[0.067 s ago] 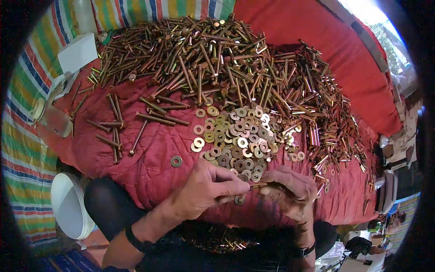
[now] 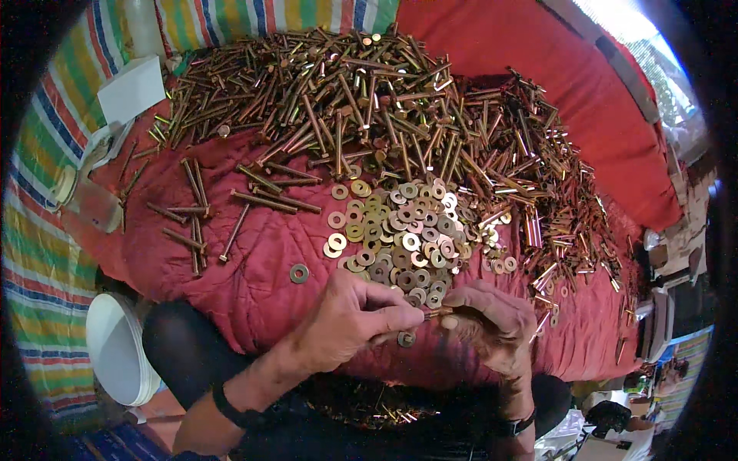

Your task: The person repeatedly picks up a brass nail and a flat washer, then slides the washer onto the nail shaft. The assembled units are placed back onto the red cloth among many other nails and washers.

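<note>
Head view: between our knees, in shadow, a dark heap of metal pieces [image 2: 377, 407] glints, too dim to sort by eye.
Left hand: our left hand [image 2: 360, 316] has thumb and forefinger pinched on one end of a slim metal piece [image 2: 437, 313], probably a bolt.
Right hand: our right hand [image 2: 493, 326] curls over from the other side, thumb and fingers closed on its opposite end; we judge the two-ended hold keeps it steady and lined up.
Slim metal piece: it lies level between the fingertips, above the cloth; whether a washer sits on it we cannot tell.
Low washer: one washer [image 2: 406, 339] shows just below the fingertips.
Washer heap: just beyond both hands, the washers [image 2: 407, 244] lie piled, likely there for a short reach.
Single washer: another washer [image 2: 299, 273] lies alone, left of the heap, on the red cloth [image 2: 238, 307].
Loose bolts: farther left, a few bolts [image 2: 264, 201] lie apart, perhaps spread for easy picking.
Bolt pile: farthest, a big bolt pile [image 2: 338, 92] arcs behind the washers, presumably the bulk stock.
</note>
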### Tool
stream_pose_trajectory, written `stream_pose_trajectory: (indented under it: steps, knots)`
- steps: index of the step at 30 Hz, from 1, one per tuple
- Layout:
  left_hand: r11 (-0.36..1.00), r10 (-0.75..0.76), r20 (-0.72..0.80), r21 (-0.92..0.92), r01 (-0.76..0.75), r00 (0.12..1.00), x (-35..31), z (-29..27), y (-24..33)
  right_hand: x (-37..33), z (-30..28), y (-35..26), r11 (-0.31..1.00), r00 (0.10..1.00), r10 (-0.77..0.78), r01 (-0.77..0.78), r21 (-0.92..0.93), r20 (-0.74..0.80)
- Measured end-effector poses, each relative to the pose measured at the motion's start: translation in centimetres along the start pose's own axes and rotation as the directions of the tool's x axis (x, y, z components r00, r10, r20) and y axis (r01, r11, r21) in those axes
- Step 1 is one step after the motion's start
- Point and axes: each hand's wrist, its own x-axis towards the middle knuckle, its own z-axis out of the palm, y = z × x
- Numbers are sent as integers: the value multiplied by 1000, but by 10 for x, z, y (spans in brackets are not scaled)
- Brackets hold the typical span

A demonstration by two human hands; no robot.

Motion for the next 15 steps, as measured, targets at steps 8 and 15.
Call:
stream_pose_trajectory:
  steps: [8, 15]
  knots:
    - [881, -303, 174, -323, 345, 937, 1, -10, 7, -3, 2, 11, 986, 985, -166, 165, -28, -39]
    - [998, -56, 82, -21, 58, 995, 1, -6, 4, -1, 1, -6, 985, 993, 121, -120, 127, 5]
